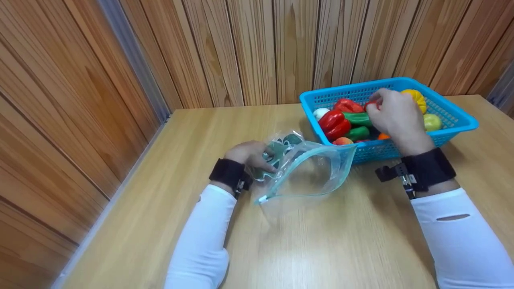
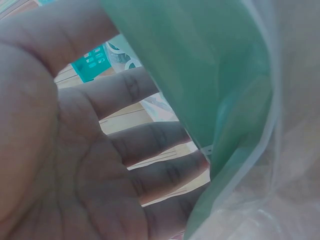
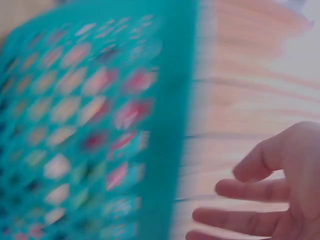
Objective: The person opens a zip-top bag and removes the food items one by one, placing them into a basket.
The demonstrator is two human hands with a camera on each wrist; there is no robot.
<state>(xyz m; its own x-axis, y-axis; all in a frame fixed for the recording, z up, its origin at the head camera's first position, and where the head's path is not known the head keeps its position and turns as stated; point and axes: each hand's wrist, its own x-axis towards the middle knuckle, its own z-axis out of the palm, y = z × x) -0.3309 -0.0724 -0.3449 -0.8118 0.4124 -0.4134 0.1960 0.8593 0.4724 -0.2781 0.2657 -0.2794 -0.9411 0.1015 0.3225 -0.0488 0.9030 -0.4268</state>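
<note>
A clear zip bag (image 1: 346,162) with a green-printed side and a pale green zip strip lies on the table, its mouth standing wide. My left hand (image 1: 253,155) holds the printed side; in the left wrist view, the thumb and fingers reach to the green film (image 2: 200,65) and the fingertips are hidden. Over the blue basket (image 1: 377,153) is my right hand (image 1: 395,114), fingers pointing down near a partly hidden red item (image 1: 370,105). The right wrist view shows loosely extended fingers (image 3: 240,220) with nothing between them, beside the blurred basket wall.
The basket holds a red bell pepper (image 1: 334,125), another red pepper (image 1: 348,106), green vegetables (image 1: 357,119), a yellow ribbed piece (image 1: 417,99) and a pale green round fruit (image 1: 432,122). Wood-panel walls (image 1: 257,52) stand behind and left of the table (image 1: 305,249).
</note>
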